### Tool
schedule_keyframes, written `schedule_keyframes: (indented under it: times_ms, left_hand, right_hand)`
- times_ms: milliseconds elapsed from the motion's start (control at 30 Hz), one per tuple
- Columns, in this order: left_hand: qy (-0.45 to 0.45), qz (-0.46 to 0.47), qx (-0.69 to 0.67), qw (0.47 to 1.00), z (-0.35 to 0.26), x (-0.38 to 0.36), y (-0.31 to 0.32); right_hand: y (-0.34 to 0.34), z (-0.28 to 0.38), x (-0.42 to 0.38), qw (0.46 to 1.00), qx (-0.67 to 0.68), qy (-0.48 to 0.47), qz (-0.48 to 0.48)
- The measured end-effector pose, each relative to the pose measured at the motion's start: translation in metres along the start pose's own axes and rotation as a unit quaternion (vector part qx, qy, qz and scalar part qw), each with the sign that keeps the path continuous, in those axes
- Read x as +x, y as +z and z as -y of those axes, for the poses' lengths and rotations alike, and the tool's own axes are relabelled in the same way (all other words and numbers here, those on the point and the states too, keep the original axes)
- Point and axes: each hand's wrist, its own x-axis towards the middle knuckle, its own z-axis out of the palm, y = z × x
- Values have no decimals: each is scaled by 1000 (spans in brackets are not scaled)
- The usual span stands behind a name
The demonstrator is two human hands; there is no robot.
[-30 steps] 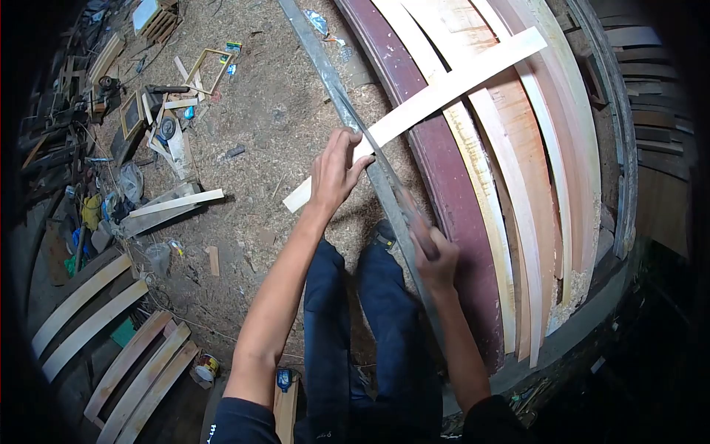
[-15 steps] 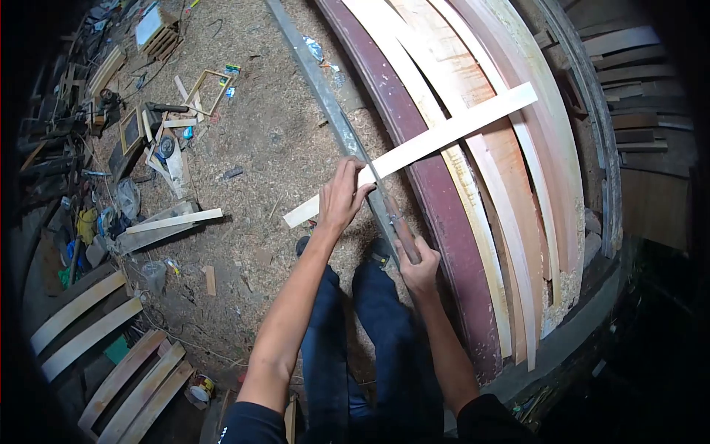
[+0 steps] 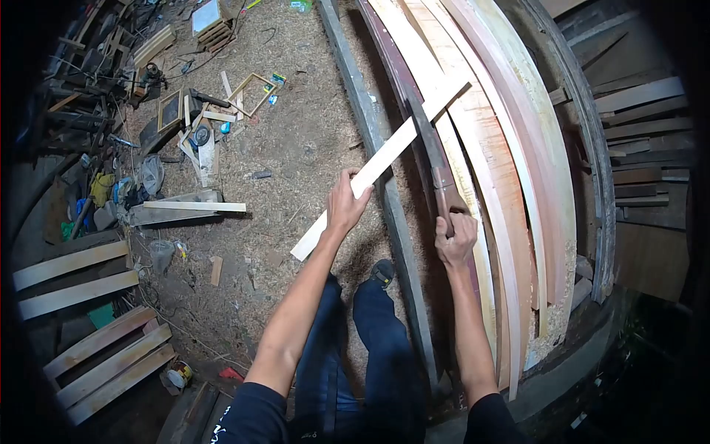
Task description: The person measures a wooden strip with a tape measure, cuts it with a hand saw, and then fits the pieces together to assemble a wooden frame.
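Observation:
My left hand is closed around a pale wooden strip, which slants up to the right over the grey beam. In my right hand is a machete with a long dark blade and a brown wooden handle, gripped at the handle. The blade points away from me and crosses over the strip near its far end. Beneath and beyond lie long curved planks, with a dark red edge along their left side.
Wood shavings cover the ground. Small wooden frames and scraps lie at the upper left. Curved boards are stacked at the lower left, more wood pieces at the right. My shoe stands beside the beam.
The machete has moved away to the right, from beside my left hand to nearer the strip's far end. The strip has tilted more steeply, and the view has shifted.

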Motion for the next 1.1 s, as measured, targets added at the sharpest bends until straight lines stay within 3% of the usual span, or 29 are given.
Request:
schedule_keyframes:
  times_ms: [167, 233, 333, 500, 600, 800, 900, 967, 1100]
  left_hand:
    - [27, -50, 7, 998, -17, -13, -5]
    - [-21, -63, -14, 998, -23, -16, -6]
    - [-34, -97, -49, 993, -36, -17, -12]
    - [-29, -107, -111, 988, -66, -26, -32]
    - [-9, -148, -125, 981, -84, -32, -47]
    - [33, -190, -193, 962, -114, -36, -87]
    - [5, -168, -214, 962, -111, -33, -105]
    - [-3, -171, -206, 964, -109, -31, -115]
    - [10, -179, -235, 955, -111, -31, -126]
  right_hand:
    - [-28, -21, -16, 996, -86, -7, 10]
    - [-37, -20, -18, 992, -124, 6, 27]
    - [-44, -20, -10, 966, -222, 74, 110]
    - [-46, -21, 0, 957, -228, 130, 120]
    - [-46, -15, 11, 934, -228, 208, 181]
    - [-42, -19, 8, 929, -207, 186, 245]
    - [-47, -18, 7, 923, -185, 176, 288]
    - [-53, -10, 12, 888, -213, 252, 319]
    - [-56, 6, 22, 915, -236, 185, 269]
